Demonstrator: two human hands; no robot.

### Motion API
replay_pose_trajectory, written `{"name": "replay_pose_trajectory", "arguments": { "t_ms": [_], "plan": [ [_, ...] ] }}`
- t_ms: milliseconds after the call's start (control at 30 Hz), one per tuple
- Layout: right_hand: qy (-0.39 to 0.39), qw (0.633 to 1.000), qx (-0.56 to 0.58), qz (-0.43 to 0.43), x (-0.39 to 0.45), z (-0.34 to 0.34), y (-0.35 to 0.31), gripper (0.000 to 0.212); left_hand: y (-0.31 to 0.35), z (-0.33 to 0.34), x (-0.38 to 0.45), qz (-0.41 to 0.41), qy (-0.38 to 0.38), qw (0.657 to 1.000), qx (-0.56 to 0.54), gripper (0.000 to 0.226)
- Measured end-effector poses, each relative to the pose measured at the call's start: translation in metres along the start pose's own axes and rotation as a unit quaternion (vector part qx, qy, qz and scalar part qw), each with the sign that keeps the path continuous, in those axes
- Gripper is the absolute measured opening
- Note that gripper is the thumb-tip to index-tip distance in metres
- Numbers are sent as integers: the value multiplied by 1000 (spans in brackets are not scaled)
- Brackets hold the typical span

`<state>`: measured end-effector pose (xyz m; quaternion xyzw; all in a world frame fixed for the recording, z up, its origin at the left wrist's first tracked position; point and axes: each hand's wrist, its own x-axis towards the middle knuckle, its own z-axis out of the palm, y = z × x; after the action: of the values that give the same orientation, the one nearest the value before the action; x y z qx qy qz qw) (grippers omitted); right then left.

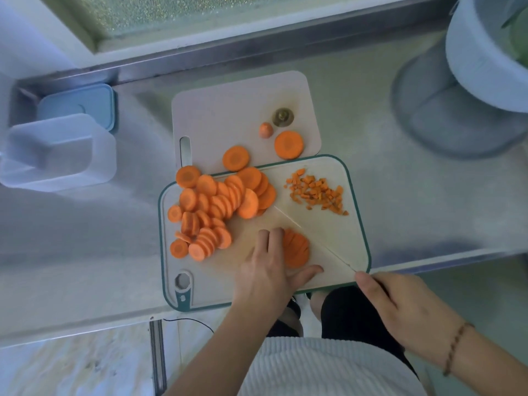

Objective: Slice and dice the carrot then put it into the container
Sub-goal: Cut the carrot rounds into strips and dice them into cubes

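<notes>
A green-rimmed cutting board (354, 195) carries a heap of round carrot slices (217, 207) on its left and a small pile of diced carrot (317, 192) at its upper right. Near the board's front, my left hand (268, 270) presses its fingers on a short stack of carrot slices (297, 250) cut into strips. My right hand (400, 312) grips the handle of a knife (303, 227) whose thin blade lies diagonally across the board just right of that stack. A clear plastic container (57, 155) stands open at the left of the counter.
A second, pale board (228, 110) lies behind the first, holding two carrot slices, a carrot tip (265, 129) and the stem end (283, 117). A blue lid (77, 105) lies behind the container. A large pale bowl on a colander (457, 110) fills the right rear corner.
</notes>
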<state>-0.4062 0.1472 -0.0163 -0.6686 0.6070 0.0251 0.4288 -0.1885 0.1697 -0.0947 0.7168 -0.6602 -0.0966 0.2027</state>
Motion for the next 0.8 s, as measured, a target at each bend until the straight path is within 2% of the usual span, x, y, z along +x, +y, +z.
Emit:
{"name": "replay_pose_trajectory", "arguments": {
  "t_ms": [133,200,533,800],
  "plan": [
    [-11,999,-32,-17,-9,0,10,82,-19,0,1,189,3,981,-46,40],
    [-26,998,-47,-15,-11,4,10,84,-27,4,1,245,0,966,-76,24],
    [-88,991,-82,52,-12,1,-8,70,-22,15,0,223,28,964,-141,13],
    [-39,999,-35,7,5,6,-14,60,-26,14,-2,219,12,966,-138,8]
  ]
}}
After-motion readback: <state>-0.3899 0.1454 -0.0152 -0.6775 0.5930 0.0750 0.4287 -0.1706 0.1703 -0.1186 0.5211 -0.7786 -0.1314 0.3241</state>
